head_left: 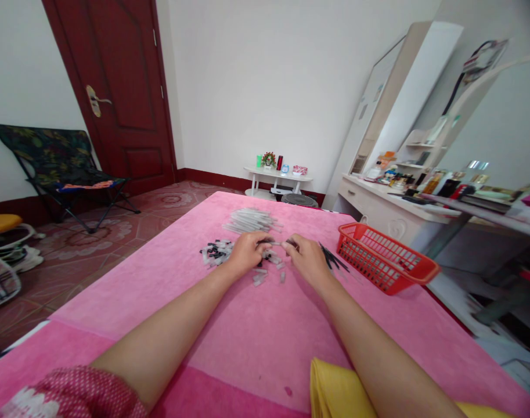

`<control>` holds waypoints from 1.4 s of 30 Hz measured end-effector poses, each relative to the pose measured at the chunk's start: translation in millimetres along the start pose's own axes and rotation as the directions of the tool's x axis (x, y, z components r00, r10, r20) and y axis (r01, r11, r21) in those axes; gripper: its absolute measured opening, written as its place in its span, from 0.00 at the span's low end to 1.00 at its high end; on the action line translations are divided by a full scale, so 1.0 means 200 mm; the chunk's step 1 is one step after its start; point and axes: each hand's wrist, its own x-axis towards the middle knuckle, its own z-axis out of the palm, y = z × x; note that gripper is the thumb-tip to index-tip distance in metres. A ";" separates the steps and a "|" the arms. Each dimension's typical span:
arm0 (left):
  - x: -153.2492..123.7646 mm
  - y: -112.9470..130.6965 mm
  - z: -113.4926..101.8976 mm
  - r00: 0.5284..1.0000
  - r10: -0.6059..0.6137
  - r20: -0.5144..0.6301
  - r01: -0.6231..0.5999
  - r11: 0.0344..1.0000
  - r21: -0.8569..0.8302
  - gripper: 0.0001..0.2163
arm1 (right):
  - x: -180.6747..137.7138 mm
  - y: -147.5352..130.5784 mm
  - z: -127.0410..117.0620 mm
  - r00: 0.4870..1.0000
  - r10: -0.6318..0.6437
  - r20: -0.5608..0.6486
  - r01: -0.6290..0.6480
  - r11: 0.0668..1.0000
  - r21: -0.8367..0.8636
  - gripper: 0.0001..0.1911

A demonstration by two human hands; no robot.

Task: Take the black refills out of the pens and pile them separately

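Between my two hands runs a thin, pale, pen-like stick [277,243], held level just above the cloth. My left hand [248,251] pinches its left end, and my right hand [306,255] pinches the right end. The fingertips partly hide it. Beside my left hand lies a heap of small black and clear cap-like pieces [216,252]; several clear pieces [259,278] lie loose below the hands. Beyond them rests a pile of long translucent tubes [249,220]. Several thin black sticks [333,259] lie to the right of my right hand.
A pink cloth [265,331] covers the table. On its right side stands a red plastic basket [384,261]. Yellow fabric [338,389] lies under my right forearm. A dressing table [378,200] with bottles is at right, a folding chair [64,168] at left.
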 end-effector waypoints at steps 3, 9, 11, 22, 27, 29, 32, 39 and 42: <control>0.00 -0.01 0.00 1.000 -0.006 -0.024 0.005 1.000 -0.016 0.10 | 0.00 0.00 0.00 1.000 0.009 0.009 -0.009 1.000 -0.013 0.15; 0.00 0.01 0.00 1.000 -0.006 -0.008 0.006 1.000 -0.028 0.11 | 0.00 0.00 0.00 1.000 0.001 0.001 -0.001 1.000 0.027 0.10; 0.00 0.01 0.00 1.000 0.008 0.005 -0.007 1.000 -0.025 0.11 | 0.00 -0.01 -0.01 1.000 0.007 0.022 -0.008 1.000 0.010 0.12; 0.00 0.01 0.00 0.999 0.026 0.029 -0.025 0.999 -0.037 0.11 | 0.00 0.00 0.01 0.999 0.017 0.040 -0.017 1.000 0.019 0.19; 0.00 0.01 0.00 0.999 0.030 0.022 -0.029 0.999 -0.040 0.12 | 0.00 0.00 0.01 1.000 0.017 0.013 -0.018 0.998 0.059 0.16; 0.00 0.01 0.00 0.999 0.031 0.027 -0.030 0.998 -0.049 0.12 | 0.00 0.00 0.02 1.000 -0.004 0.007 0.004 0.999 0.051 0.14; -0.01 0.01 0.00 0.998 0.048 0.051 -0.046 0.998 -0.034 0.13 | 0.00 0.01 0.02 0.999 0.000 0.034 -0.001 0.999 0.033 0.15; -0.01 0.02 -0.01 0.994 0.069 0.090 -0.071 0.997 0.018 0.12 | 0.01 0.02 0.05 0.996 0.004 0.090 -0.008 0.999 0.051 0.11; -0.01 0.02 0.00 0.990 0.091 0.104 -0.094 0.995 0.022 0.11 | 0.01 0.03 0.07 0.993 -0.046 0.108 0.040 0.997 0.058 0.09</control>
